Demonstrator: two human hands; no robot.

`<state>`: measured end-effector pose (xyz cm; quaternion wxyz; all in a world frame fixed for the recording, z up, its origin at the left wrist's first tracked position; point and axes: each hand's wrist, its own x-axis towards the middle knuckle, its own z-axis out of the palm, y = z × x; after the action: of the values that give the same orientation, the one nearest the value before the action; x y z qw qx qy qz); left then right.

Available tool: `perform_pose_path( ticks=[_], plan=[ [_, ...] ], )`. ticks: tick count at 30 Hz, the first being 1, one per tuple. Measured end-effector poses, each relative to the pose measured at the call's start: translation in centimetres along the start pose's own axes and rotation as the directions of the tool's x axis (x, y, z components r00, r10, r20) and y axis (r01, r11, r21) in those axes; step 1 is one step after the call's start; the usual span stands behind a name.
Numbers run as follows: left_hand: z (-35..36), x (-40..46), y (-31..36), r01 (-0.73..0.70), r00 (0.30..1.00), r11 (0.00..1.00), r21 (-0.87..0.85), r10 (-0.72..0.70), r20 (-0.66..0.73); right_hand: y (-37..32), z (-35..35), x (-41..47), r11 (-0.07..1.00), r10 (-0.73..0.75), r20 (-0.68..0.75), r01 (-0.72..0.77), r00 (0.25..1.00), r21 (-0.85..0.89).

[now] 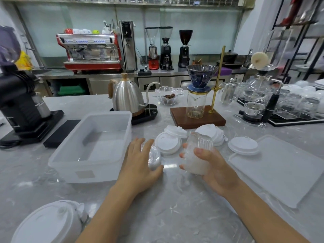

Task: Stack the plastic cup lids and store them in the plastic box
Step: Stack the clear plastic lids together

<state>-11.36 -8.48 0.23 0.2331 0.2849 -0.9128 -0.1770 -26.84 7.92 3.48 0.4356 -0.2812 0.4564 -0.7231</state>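
Two bare hands are in view: the left hand [140, 160] and the right hand [210, 165]. One translucent rectangular plastic box [73, 155] sits on the counter, with one flat translucent box cover [280, 171]. Clear ribbed dome lids form two lots: a stack [198, 153] and another lot [154, 158] whose number cannot be told. White round plastic cup lids lie in four groups: [168, 142], [176, 131], [213, 133], [243, 145]. One gooseneck steel kettle [126, 95] stands behind, and three coffee grinders [165, 48] line the back counter.
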Motion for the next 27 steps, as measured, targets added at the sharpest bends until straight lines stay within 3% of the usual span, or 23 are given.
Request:
perform_pose_path(
  ticks=[3, 8, 12, 17, 27],
  plan=[
    [-0.2, 1.0, 0.1, -0.011, 1.000, 0.995, 0.102, 0.009, 0.018, 0.2, -0.2, 0.2, 1.000, -0.004, 0.008, 0.004, 1.000, -0.012],
    [0.1, 2.6, -0.3, 0.028, 0.961, 0.980, 0.198, -0.081, 0.266, 0.5, -0.7, 0.3, 1.000, -0.023, 0.009, 0.024, 1.000, -0.019],
    [0.1, 3.1, -0.5, 0.035, 0.926, 0.965, 0.260, -0.129, 0.355, 0.7, -0.8, 0.6, 0.999, -0.025, 0.013, 0.026, 1.000, -0.039],
    [0.3, 2.7, -0.7, 0.019, 0.927, 0.968, 0.252, -0.111, 0.358, 0.8, -0.6, 0.6, 0.998, -0.017, -0.008, 0.016, 1.000, -0.065],
    [1.1, 2.0, -0.6, 0.032, 0.979, 0.975, 0.220, -0.075, 0.191, 0.5, -0.6, 0.5, 0.996, 0.004, -0.033, -0.006, 0.999, -0.088]
  ],
)
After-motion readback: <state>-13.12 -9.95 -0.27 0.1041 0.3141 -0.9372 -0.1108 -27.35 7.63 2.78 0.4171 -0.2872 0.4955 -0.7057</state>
